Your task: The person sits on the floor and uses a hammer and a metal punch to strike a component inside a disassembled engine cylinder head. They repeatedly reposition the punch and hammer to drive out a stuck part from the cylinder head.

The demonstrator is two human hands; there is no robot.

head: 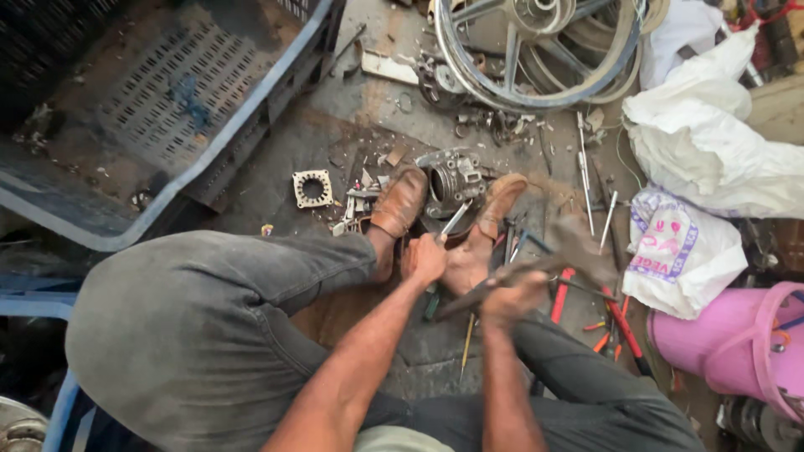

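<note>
Left hand (427,258) grips a chisel (453,221) on the engine part (452,186); right hand (512,297) clutches a hammer (536,266); shoes flank it.

Soft, even daylight, faint shadows; the hammer (578,243) is motion-blurred, edges perhaps slightly stretched.

Grey engine block (452,186), chisel (453,221), blurred hammer (536,269)

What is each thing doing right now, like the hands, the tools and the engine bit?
left hand: gripping a thin metal rod.
metal rod: tip against the engine part.
right hand: gripping a hammer.
hammer: raised, blurred.
engine part: wedged between two shoes.
pink bucket: tipped sideways.
blue crate: open.
</note>
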